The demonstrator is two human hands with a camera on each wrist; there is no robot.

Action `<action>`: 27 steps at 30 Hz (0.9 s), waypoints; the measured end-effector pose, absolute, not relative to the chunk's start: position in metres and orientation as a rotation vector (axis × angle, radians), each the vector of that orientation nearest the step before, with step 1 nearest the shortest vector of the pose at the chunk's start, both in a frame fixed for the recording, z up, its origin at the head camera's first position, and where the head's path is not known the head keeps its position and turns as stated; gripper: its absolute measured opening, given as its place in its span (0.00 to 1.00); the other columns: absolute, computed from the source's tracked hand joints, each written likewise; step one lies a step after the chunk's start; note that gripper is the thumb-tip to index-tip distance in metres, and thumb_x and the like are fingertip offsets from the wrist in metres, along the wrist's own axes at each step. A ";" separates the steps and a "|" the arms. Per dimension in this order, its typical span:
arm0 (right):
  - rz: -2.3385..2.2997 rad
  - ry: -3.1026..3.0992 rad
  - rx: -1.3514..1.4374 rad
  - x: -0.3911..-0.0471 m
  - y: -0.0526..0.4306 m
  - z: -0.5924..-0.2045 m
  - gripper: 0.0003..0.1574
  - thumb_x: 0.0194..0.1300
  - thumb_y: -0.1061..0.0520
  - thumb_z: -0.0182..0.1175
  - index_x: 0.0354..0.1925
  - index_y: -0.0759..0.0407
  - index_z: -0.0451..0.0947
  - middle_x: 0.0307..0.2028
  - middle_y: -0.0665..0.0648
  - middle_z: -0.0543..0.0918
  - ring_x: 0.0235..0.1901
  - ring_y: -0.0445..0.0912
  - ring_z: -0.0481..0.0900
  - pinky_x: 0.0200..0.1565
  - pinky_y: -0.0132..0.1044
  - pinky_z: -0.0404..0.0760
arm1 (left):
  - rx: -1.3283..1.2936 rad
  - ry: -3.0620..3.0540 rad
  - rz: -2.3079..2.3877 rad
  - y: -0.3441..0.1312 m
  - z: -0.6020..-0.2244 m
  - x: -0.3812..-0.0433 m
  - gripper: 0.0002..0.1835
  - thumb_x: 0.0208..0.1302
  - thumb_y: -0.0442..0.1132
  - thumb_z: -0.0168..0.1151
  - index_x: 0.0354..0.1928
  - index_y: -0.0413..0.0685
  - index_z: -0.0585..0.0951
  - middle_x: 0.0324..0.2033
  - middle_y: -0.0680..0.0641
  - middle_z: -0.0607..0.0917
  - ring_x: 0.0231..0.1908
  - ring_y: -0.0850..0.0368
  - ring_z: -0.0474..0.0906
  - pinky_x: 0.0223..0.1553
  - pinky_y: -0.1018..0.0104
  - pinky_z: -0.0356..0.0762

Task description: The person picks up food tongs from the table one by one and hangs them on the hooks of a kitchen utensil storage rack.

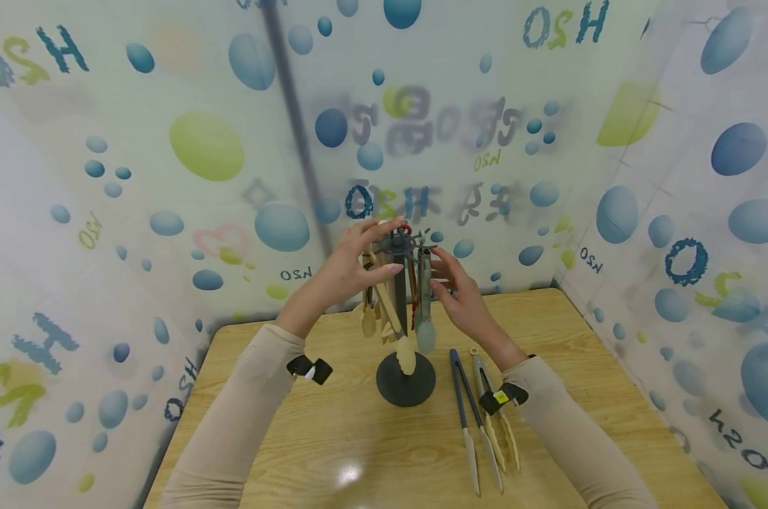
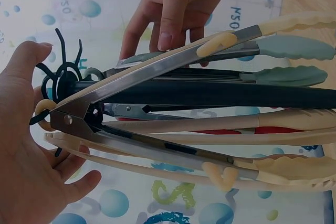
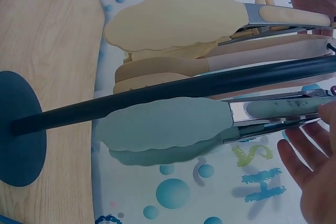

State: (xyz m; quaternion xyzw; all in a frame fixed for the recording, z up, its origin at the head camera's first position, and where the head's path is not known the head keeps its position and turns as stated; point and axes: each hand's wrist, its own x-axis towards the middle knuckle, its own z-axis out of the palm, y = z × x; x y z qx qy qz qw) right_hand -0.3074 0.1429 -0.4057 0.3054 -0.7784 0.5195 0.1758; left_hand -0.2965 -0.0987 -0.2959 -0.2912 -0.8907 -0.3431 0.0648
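A dark stand (image 1: 406, 392) with a round base, a pole and a ring of hooks on top carries several hanging tongs. My left hand (image 1: 348, 261) is at the hooks, with its fingers and thumb spread around the top. Just beside it, cream-tipped metal tongs (image 2: 152, 142) hang by their end loop from a hook, their arms apart. Across the pole, my right hand (image 1: 462, 300) holds the handle of pale green tongs (image 3: 168, 124) between thumb and fingers. These hang tips down, near the hooks. Beige tongs (image 2: 173, 124) and a red piece (image 1: 414, 283) hang behind.
Two more tongs lie on the wooden table (image 1: 320, 431) at the right of the base: dark blue-handled tongs (image 1: 458, 396) and cream-tipped tongs (image 1: 493, 431) partly under my right forearm. Printed curtains (image 1: 167, 177) with bubbles stand around the table's back and sides.
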 end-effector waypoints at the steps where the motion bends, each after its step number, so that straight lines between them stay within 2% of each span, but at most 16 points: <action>1: 1.473 -2.206 0.865 -0.308 0.143 -0.406 0.36 0.75 0.61 0.52 0.76 0.50 0.55 0.64 0.66 0.76 0.60 0.59 0.78 0.57 0.55 0.79 | -0.880 -2.686 -1.035 -0.099 -0.296 -0.297 0.39 0.66 0.54 0.65 0.75 0.80 0.57 0.77 0.46 0.53 0.76 0.39 0.46 0.66 0.30 0.59; 13: 1.494 -2.261 0.851 -0.309 0.142 -0.405 0.38 0.74 0.65 0.51 0.77 0.59 0.51 0.64 0.71 0.73 0.62 0.64 0.75 0.59 0.59 0.76 | -0.894 -2.674 -1.021 -0.098 -0.296 -0.297 0.39 0.66 0.53 0.64 0.75 0.79 0.58 0.77 0.46 0.54 0.75 0.39 0.48 0.66 0.31 0.60; 20: 1.485 -2.244 0.868 -0.309 0.143 -0.403 0.37 0.75 0.64 0.51 0.77 0.55 0.52 0.62 0.68 0.76 0.61 0.59 0.77 0.59 0.57 0.77 | -0.895 -2.670 -1.012 -0.098 -0.297 -0.296 0.39 0.66 0.53 0.65 0.75 0.78 0.58 0.76 0.46 0.55 0.74 0.39 0.49 0.66 0.31 0.59; 27: 1.473 -2.237 0.896 -0.311 0.145 -0.403 0.36 0.76 0.63 0.50 0.77 0.56 0.52 0.63 0.68 0.76 0.62 0.60 0.76 0.59 0.58 0.77 | -0.894 -2.665 -1.006 -0.098 -0.298 -0.297 0.39 0.66 0.52 0.65 0.75 0.77 0.58 0.76 0.46 0.56 0.74 0.39 0.50 0.66 0.31 0.60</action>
